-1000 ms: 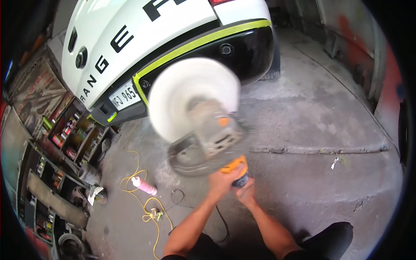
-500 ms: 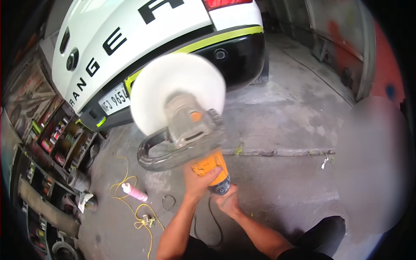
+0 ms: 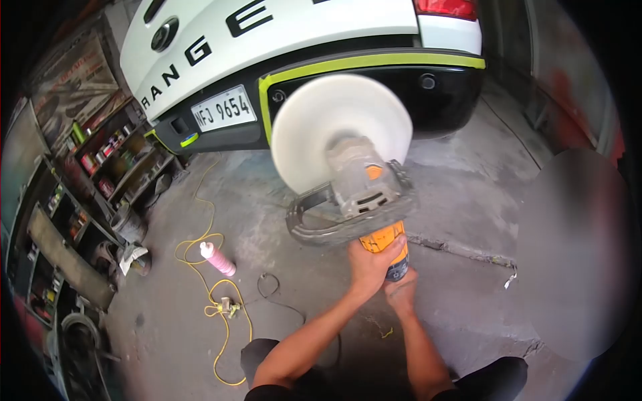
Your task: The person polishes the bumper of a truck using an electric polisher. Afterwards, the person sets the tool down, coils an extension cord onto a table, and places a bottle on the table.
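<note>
Both my hands grip an orange and grey electric polisher (image 3: 364, 180), tilted upward in front of me. My left hand (image 3: 376, 266) is wrapped round its orange body. Just behind it, my right hand (image 3: 401, 291) closes on the dark rear end, its fingers partly hidden. A large round white pad (image 3: 301, 130) on the polisher overlaps the glossy black bumper (image 3: 445, 100) of a white vehicle (image 3: 294, 40); whether they touch I cannot tell. Yellow-green masking tape (image 3: 374, 61) edges the bumper panel. The black loop handle (image 3: 311, 230) sticks out to the left, with no hand on it.
A pink bottle (image 3: 219, 259) stands on the concrete floor beside a yellow cord (image 3: 212, 220) and its connector (image 3: 229, 307). A dark cable (image 3: 287, 307) trails near my legs. Shelves of cans (image 3: 100, 157) and a bucket (image 3: 128, 224) line the left. A number plate (image 3: 224, 109) faces me.
The view has shifted, so the vehicle, polisher and hands appear farther right. Both hands keep their hold on the polisher. My left knee has come into view.
</note>
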A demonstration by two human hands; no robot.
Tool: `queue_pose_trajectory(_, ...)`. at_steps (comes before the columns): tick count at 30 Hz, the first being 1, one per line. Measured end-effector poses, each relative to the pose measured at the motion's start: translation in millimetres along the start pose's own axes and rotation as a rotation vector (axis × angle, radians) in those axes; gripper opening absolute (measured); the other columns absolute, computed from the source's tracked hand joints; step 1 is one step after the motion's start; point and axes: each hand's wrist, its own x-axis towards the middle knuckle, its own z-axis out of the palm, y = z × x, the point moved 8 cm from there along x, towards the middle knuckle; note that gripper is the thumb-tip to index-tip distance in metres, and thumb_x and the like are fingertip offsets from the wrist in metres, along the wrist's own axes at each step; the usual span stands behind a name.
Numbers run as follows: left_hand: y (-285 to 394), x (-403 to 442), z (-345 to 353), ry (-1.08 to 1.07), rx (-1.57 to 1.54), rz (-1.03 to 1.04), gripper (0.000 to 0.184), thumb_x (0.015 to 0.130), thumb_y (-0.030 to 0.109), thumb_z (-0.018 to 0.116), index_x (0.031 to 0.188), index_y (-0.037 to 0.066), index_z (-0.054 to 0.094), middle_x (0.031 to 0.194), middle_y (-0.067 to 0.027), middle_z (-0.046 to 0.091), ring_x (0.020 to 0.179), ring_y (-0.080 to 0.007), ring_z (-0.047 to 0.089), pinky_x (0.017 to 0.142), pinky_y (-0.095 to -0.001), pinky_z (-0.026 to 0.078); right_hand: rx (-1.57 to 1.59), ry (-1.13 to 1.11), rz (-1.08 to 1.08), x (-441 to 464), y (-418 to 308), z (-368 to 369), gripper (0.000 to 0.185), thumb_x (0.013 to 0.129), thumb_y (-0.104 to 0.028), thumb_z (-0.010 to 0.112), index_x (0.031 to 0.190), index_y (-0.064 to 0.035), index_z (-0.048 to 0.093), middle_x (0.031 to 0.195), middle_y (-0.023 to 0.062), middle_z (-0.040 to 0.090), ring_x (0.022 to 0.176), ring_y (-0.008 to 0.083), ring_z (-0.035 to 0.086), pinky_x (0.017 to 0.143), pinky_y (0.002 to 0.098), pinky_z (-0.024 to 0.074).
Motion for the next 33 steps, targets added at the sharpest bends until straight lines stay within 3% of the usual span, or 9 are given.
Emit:
queue_pose_trajectory(2, -10.6, 8.1, -8.4, 0.06, -0.077, -0.013, 0.033, 0.081, 0.011, 0.084, 0.106, -0.005, 0.069, 0.097, -0.0091, 0.073, 0.086, -0.0159, 0.07, 0.078, -0.0325, 0.057, -0.08, 0.005, -0.05, 12.0, -13.8, -7.1, 0.016, 0.074, -0.01, 0.073, 0.083, 0.0024, 0.069, 0.072, 0.0217, 0.068, 0.073, 0.0316, 0.075, 0.065, 0.0393, 0.0544)
queue_pose_trajectory(4, -18.1, 15.7, -20.7, 0.118, -0.16, 0.038, 0.044, 0.083, 0.009, 0.081, 0.12, -0.005, 0.061, 0.106, -0.0103, 0.07, 0.093, -0.0174, 0.068, 0.083, -0.0332, 0.056, -0.224, -0.037, -0.082, 22.3, -22.7, -11.1, 0.02, 0.069, -0.013, 0.074, 0.084, 0.0009, 0.069, 0.078, 0.023, 0.07, 0.076, 0.0427, 0.072, 0.067, 0.0428, 0.0549)
queue_pose_trajectory(10, -49.8, 25.8, -27.8, 0.309, -0.541, 0.113, 0.054, 0.093, 0.013, 0.069, 0.139, -0.003, 0.047, 0.122, -0.0122, 0.062, 0.108, -0.0216, 0.064, 0.094, -0.0381, 0.053, -0.583, -0.028, -0.192, 35.9, -90.2, -32.7, 0.026, 0.068, -0.015, 0.075, 0.09, -0.0018, 0.068, 0.082, 0.0238, 0.071, 0.08, 0.0456, 0.069, 0.072, 0.0498, 0.0543)
queue_pose_trajectory(14, -31.8, 26.0, -36.2, 0.332, -0.719, 0.073, 0.055, 0.093, 0.014, 0.069, 0.14, -0.002, 0.046, 0.12, -0.0125, 0.062, 0.105, -0.0225, 0.065, 0.093, -0.0381, 0.054, -0.734, -0.031, -0.219, 33.5, -108.8, -27.9, 0.023, 0.069, -0.014, 0.073, 0.086, -0.0014, 0.066, 0.077, 0.0237, 0.069, 0.077, 0.0468, 0.068, 0.071, 0.0503, 0.0537)
queue_pose_trajectory(21, -0.1, 33.7, -36.6, 0.148, -0.918, 0.055, 0.049, 0.088, 0.015, 0.075, 0.128, -0.003, 0.053, 0.11, -0.0087, 0.064, 0.092, -0.0167, 0.066, 0.083, -0.0318, 0.056, -0.79, 0.022, -0.291, 12.9, -160.7, -13.5, 0.021, 0.071, -0.014, 0.074, 0.083, -0.0009, 0.062, 0.074, 0.0244, 0.067, 0.074, 0.0478, 0.067, 0.068, 0.0502, 0.052)
queue_pose_trajectory(25, -11.1, 28.9, -34.2, 0.192, -1.144, -0.001, 0.051, 0.089, 0.018, 0.074, 0.13, -0.003, 0.052, 0.109, -0.0104, 0.065, 0.095, -0.019, 0.066, 0.087, -0.0336, 0.055, -1.003, 0.062, -0.298, 5.0, -182.4, -16.7, 0.024, 0.071, -0.015, 0.076, 0.084, -0.001, 0.061, 0.075, 0.0237, 0.067, 0.073, 0.0472, 0.066, 0.066, 0.0507, 0.0511)
queue_pose_trajectory(27, -23.8, 26.9, -29.7, 0.2, -1.195, -0.044, 0.054, 0.09, 0.022, 0.073, 0.132, -0.002, 0.05, 0.111, -0.0117, 0.065, 0.098, -0.0212, 0.066, 0.089, -0.0359, 0.054, -1.107, 0.053, -0.368, 0.9, -201.5, -6.7, 0.021, 0.07, -0.007, 0.071, 0.089, 0.0009, 0.065, 0.078, 0.0248, 0.067, 0.077, 0.0466, 0.067, 0.069, 0.047, 0.0522)
queue_pose_trajectory(29, -36.7, 25.9, -31.8, 0.313, -1.297, -0.106, 0.056, 0.091, 0.025, 0.072, 0.134, -0.002, 0.048, 0.114, -0.0126, 0.063, 0.1, -0.0222, 0.065, 0.089, -0.0371, 0.054, -1.162, 0.04, -0.383, 1.9, -212.2, 1.8, 0.021, 0.07, -0.008, 0.071, 0.088, 0.0008, 0.064, 0.077, 0.0243, 0.066, 0.077, 0.0468, 0.066, 0.069, 0.0475, 0.0517)
queue_pose_trajectory(33, -33.9, 26.6, -35.0, 0.328, -1.299, -0.092, 0.055, 0.093, 0.026, 0.07, 0.135, -0.001, 0.048, 0.117, -0.014, 0.062, 0.103, -0.0232, 0.065, 0.091, -0.0384, 0.054, -1.246, 0.018, -0.449, 2.4, -221.7, 5.9, 0.025, 0.067, -0.013, 0.076, 0.081, -0.0012, 0.059, 0.074, 0.0222, 0.064, 0.071, 0.0463, 0.064, 0.065, 0.0497, 0.0499)
